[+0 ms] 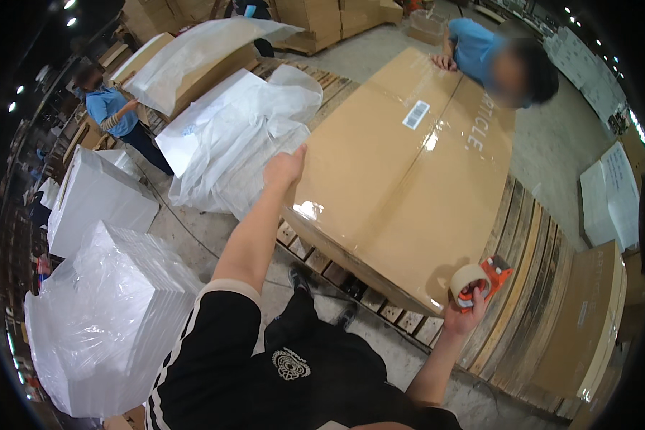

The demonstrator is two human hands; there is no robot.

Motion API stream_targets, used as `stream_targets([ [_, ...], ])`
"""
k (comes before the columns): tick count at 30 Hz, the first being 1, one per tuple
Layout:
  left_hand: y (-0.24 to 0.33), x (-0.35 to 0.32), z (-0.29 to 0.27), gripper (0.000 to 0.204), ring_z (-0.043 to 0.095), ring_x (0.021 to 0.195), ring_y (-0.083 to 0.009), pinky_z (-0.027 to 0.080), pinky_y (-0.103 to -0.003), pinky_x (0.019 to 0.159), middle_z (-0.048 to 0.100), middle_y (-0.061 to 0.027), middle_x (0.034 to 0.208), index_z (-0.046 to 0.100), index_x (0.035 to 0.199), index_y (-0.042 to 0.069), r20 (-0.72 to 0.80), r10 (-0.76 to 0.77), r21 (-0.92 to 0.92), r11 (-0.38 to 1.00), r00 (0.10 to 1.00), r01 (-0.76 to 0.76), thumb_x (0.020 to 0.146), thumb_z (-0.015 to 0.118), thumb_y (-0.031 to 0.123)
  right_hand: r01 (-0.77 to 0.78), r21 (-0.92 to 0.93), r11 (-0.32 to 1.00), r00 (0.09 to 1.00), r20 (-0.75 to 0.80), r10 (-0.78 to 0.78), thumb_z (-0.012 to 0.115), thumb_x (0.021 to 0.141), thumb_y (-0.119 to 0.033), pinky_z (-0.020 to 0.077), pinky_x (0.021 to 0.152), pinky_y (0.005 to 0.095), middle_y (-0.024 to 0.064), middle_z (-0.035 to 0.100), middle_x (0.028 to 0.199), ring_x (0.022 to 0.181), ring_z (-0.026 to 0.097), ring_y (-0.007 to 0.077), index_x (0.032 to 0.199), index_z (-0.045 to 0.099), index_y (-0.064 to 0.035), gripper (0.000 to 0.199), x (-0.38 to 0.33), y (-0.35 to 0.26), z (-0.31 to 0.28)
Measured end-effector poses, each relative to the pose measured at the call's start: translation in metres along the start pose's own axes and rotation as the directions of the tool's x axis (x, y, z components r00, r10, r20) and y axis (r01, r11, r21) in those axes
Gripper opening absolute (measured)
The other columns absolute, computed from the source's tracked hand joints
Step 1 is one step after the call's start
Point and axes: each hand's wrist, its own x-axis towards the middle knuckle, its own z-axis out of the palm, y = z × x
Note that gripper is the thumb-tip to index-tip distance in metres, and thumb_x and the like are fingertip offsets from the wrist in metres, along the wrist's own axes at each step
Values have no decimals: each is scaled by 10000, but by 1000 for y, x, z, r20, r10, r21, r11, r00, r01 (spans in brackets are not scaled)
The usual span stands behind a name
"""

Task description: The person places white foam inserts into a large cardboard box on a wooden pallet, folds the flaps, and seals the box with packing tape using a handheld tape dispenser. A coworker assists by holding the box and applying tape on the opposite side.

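shirt [330,387] nearest, right fingers [476,304] grip an orange tape dispenser [497,275], left fingers [299,155] perhaps a taped brown carton [401,179].

From the carton [380,179]: passable at four o'clock over pallet slats [537,251]; blocked at one by a co-worker [474,51], at ten by white wrapping [258,125].

Your head camera looks down and forward from above, wide and bent at the rim, with your shirt [340,383] closest below and the box [390,190] near ahead.
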Motion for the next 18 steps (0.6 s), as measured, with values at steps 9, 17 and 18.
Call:
stream_targets([
  [9, -20, 34, 18, 990, 680, 1423, -449, 513, -518, 1184, 729, -314, 1470, 775, 1373, -70, 44, 45, -21, 999, 998, -44, 1111, 372, 795, 26, -58, 998, 995, 99, -20, 669, 1087, -132, 563, 1035, 429, 79, 685, 1317, 1113, 662, 191, 1563, 543, -34, 502, -2, -4, 4],
  [17, -51, 72, 28, 1051, 622, 1473, -502, 442, -497, 1261, 663, -380, 1523, 720, 1423, -127, 197, 220, -221, 959, 955, -175, 1111, 388, 820, 53, -262, 964, 998, 59, -39, 684, 1113, -180, 572, 1082, 450, 126, 652, 1476, 1176, 663, 210, 1685, 459, -11, 638, -1, -3, 3],
  [18, -50, 72, 28, 1040, 613, 1487, -500, 437, -491, 1269, 650, -378, 1543, 727, 1413, -125, 201, 219, -237, 957, 955, -169, 1113, 393, 813, 58, -281, 958, 998, 48, -46, 687, 1108, -165, 569, 1054, 416, 134, 640, 1487, 1171, 650, 205, 1703, 435, -6, 666, -1, -4, 1],
])
